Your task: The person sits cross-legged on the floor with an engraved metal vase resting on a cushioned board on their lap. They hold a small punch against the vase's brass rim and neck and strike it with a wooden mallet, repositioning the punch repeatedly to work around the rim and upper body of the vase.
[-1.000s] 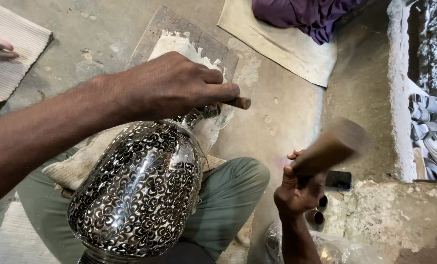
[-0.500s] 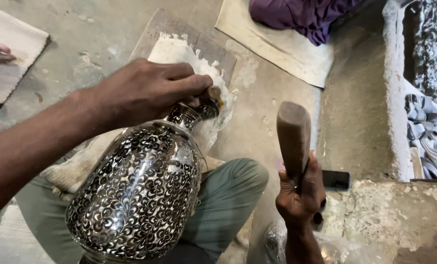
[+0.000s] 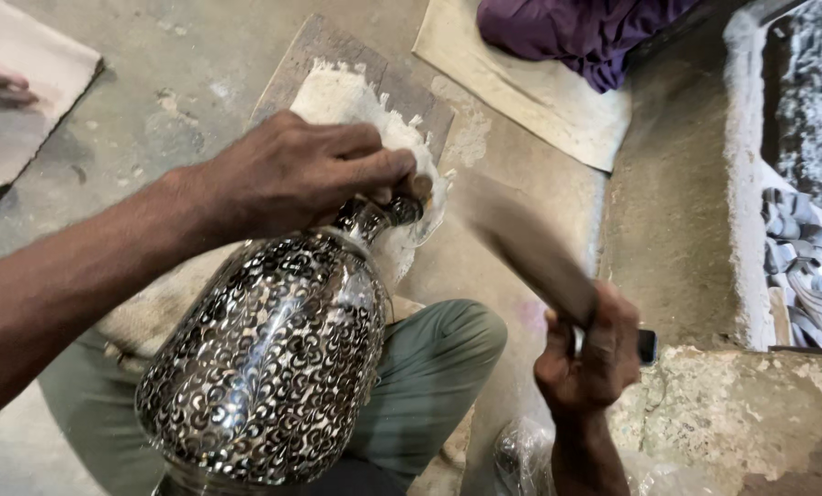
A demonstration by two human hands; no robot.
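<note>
Vase (image 3: 273,367) neck sits under left hand (image 3: 291,174); right hand (image 3: 590,358) grips mallet (image 3: 530,248).

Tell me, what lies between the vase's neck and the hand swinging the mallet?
In the head view, only bare concrete floor separates the vase neck from the right hand; the blurred mallet crosses above it.

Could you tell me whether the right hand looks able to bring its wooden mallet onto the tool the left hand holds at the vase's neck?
Probably yes. The right hand swings the mallet through open air, and nothing lies between it and the tool under the left hand at the vase neck.
</note>
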